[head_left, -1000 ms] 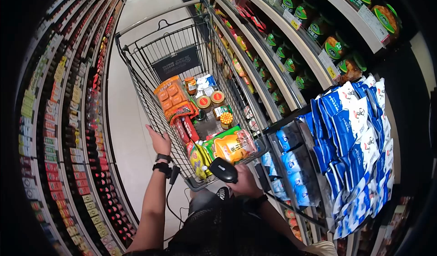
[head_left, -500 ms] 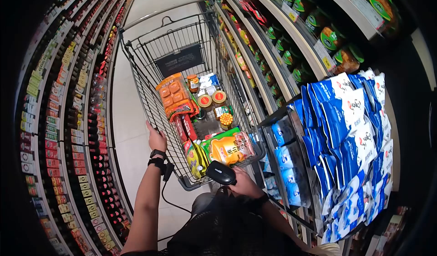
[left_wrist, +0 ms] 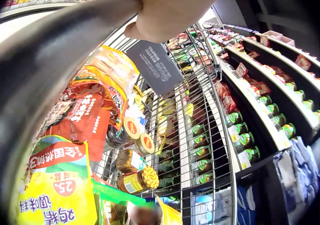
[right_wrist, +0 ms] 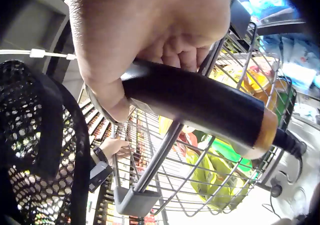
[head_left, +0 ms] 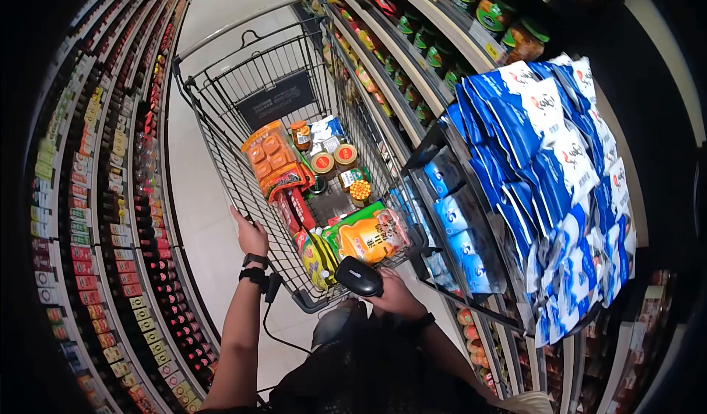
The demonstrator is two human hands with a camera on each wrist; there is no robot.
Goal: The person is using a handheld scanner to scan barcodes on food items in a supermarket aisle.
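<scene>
fingers of my left hand [head_left: 252, 236] curl round the near left edge of the grey wire shopping trolley [head_left: 221, 130], gripping its rim. my right hand [head_left: 394, 296] is wrapped round the black handheld barcode scanner [head_left: 359, 276], holding it against the trolley's near end, just over an orange and green snack bag [head_left: 368, 237]. inside the basket lie an orange biscuit pack [head_left: 269, 155], red-lidded jars [head_left: 333, 159] and a yellow packet [head_left: 318, 255]. blue and white bags [head_left: 549, 156] hang on a rack to my right, bottle shelves [head_left: 96, 193] run along my left
</scene>
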